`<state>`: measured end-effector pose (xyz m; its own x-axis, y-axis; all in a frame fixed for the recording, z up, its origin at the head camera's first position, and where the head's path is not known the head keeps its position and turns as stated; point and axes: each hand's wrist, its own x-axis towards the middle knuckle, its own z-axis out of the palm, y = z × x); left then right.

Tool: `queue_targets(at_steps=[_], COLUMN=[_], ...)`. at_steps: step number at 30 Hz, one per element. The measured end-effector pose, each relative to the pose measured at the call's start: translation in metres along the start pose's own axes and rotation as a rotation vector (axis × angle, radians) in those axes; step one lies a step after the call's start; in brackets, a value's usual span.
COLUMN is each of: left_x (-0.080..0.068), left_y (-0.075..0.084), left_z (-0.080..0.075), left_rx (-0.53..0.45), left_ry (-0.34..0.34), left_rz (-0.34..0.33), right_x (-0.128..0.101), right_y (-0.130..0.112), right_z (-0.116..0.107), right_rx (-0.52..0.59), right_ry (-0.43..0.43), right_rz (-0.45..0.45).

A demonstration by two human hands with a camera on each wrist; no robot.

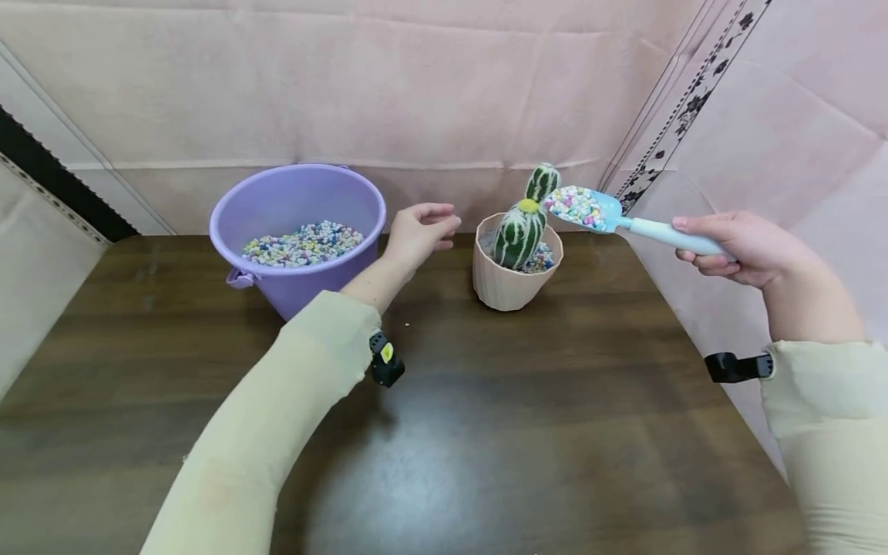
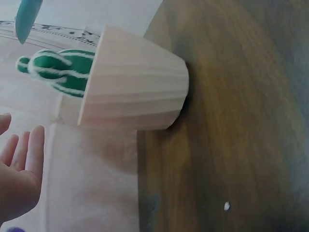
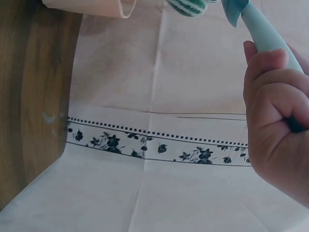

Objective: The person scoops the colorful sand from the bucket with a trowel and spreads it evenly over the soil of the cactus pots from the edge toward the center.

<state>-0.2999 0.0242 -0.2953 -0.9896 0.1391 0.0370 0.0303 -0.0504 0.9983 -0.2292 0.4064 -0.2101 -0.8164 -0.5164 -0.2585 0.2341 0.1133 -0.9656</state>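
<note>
My right hand [image 1: 745, 247] grips the pale blue handle of a small hand trowel [image 1: 610, 212], seen also in the right wrist view. Multicoloured pebbles [image 1: 574, 206] fill its blade, held level above the right rim of a pinkish ribbed pot [image 1: 509, 285]. In the pot stands a green, white-striped cactus [image 1: 520, 233] with a yellow top, and pebbles lie on the right side around its base. My left hand [image 1: 422, 235] hovers between bucket and pot, holding nothing, its fingers relaxed. It touches neither one. The left wrist view shows the pot [image 2: 140, 82] side-on.
A purple bucket [image 1: 294, 185] holding many coloured pebbles [image 1: 305, 245] stands at the left back of the dark wooden table [image 1: 444, 432]. One small white pebble [image 2: 227, 206] lies on the wood. Pale cloth [image 1: 416, 92] hangs behind and at both sides.
</note>
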Motion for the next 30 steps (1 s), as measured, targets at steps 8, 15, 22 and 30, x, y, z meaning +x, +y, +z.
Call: queue_targets(at_steps=[8,15,22,30], left_x=[0.010,0.019,0.026,0.032], left_y=[-0.020,-0.038,-0.046,-0.050], left_z=[0.013,0.027,0.038,0.046], left_rx=[-0.019,-0.038,-0.013,0.063], left_ry=[0.002,0.021,0.038,0.010], left_rz=[-0.026,-0.112,-0.139,-0.129], right_x=[-0.001,0.000,0.007,0.011], right_y=[0.014,0.033,0.049,0.054], right_z=[-0.003,0.002,0.006,0.006], right_rx=[-0.063,-0.158,-0.249,-0.339], right_ry=[0.070,0.174,0.280,0.326], right_rz=[0.016,0.054,0.091,0.147])
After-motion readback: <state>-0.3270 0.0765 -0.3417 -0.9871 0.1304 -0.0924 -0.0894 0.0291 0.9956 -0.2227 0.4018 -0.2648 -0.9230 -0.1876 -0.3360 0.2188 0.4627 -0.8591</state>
